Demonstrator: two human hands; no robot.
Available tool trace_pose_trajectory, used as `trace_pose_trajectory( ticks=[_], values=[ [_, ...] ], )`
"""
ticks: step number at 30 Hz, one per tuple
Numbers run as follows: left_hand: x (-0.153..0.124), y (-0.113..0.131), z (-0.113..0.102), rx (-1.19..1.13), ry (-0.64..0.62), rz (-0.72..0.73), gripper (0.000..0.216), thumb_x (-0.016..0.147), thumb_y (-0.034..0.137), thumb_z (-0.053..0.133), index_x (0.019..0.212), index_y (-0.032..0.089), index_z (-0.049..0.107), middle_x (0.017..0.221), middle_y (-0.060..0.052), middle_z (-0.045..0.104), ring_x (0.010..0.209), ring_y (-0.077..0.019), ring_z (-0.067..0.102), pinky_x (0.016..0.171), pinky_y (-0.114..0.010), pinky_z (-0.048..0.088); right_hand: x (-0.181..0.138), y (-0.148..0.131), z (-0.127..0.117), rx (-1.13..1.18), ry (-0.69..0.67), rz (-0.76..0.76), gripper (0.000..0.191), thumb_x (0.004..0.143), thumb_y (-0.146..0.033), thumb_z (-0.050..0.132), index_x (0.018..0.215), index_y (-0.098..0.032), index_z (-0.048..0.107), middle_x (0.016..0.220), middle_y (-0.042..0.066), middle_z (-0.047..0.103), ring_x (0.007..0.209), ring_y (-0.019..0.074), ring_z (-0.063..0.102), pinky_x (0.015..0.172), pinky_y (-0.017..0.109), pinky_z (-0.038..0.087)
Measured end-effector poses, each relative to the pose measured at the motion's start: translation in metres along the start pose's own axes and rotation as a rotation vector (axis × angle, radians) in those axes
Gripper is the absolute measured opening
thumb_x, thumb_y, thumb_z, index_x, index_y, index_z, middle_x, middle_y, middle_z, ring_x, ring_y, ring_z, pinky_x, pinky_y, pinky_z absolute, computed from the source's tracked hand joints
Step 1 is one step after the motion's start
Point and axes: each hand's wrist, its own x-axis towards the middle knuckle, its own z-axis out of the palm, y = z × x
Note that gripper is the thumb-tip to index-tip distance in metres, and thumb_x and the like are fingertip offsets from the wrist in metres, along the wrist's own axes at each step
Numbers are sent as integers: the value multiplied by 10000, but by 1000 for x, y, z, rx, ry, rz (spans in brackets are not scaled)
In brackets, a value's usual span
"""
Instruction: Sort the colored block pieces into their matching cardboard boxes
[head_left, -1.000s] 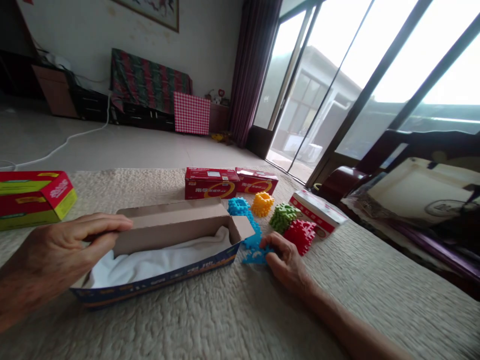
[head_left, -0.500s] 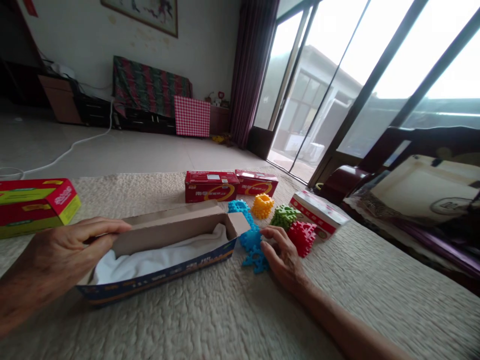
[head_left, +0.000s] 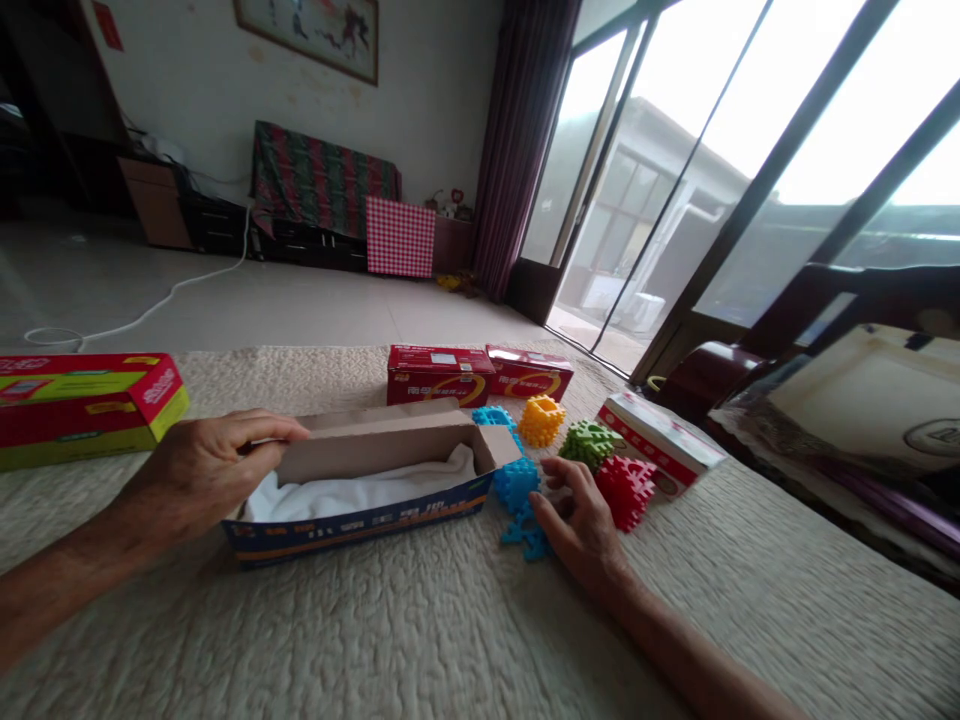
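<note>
"Blue cardboard box (head_left: 356, 533) with its top open: why are we hanging on to the left end?"

"Probably to keep it steady. Our left hand (head_left: 217, 460) has the rim pinched between thumb and fingers."

"And our right hand (head_left: 586, 522)?"

"Just off the box's right end, thumb and forefinger apart, by the blue toy pieces (head_left: 517, 485). Can't tell if the hidden fingers grip anything."

"Why's that white cloth (head_left: 356, 496) in there?"

"Padding or lining, we'd guess. It lies rumpled along the bottom."

"What do the blue bits look like?"

"Bright plastic, knobbly toothed edges, the nearest one partly behind our thumb. Same style as the yellow cube (head_left: 540, 427) at the far side, the green (head_left: 590, 446) and the red (head_left: 630, 492) to the right. All of it's on a cream quilted cover (head_left: 360, 640)."
</note>
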Motion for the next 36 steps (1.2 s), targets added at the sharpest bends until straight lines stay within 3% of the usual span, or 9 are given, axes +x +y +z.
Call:
trace_pose_trajectory(
  ticks=[7,16,23,25,27,31,36],
  values=[
    [-2,3,0,-25,16,80,276,761,265,485,846,221,744,982,12,752,917,-173,680,828,-220,503,11,-6,12,-175,-9,52,409,735,-455,636,1053,-217,535,977,56,561,798,209,585,709,376,513],
    [-1,19,-4,-62,46,146,323,732,213,421,777,218,741,850,-15,750,805,-167,686,757,-245,520,20,0,17,-244,-110,147,463,694,-477,607,1053,-197,522,1011,102,588,902,277,606,767,428,504],
    [-1,14,-2,-63,49,126,321,719,207,432,801,223,742,889,-4,753,829,-168,684,768,-229,511,18,-25,-18,-277,10,63,460,667,-451,618,1046,-202,542,985,112,604,811,264,605,696,427,512],
    [-1,13,-1,-58,39,114,320,720,220,437,814,222,743,903,-3,753,843,-174,682,781,-233,509,6,-42,-27,-266,-48,-39,404,681,-419,633,1024,-223,547,943,91,617,778,245,603,675,405,510],
    [-2,14,-2,-54,35,106,320,720,228,439,814,220,745,901,-3,752,843,-179,682,791,-242,507,-8,-60,-28,-201,-206,-139,305,712,-357,627,983,-243,548,879,62,619,739,215,594,644,362,507],
    [-3,18,-5,-44,19,87,313,731,229,439,806,222,743,914,-7,748,851,-186,682,805,-263,505,-29,-81,-14,-140,-491,-144,268,728,-201,589,986,-232,522,918,50,607,795,194,595,698,347,508],
    [-3,18,-6,-49,8,67,289,731,230,458,802,247,739,936,5,748,885,-195,678,841,-276,504,-29,-81,-12,-68,-537,-186,363,780,-149,527,1127,-245,480,1147,68,560,945,187,583,812,351,496]
  ],
)
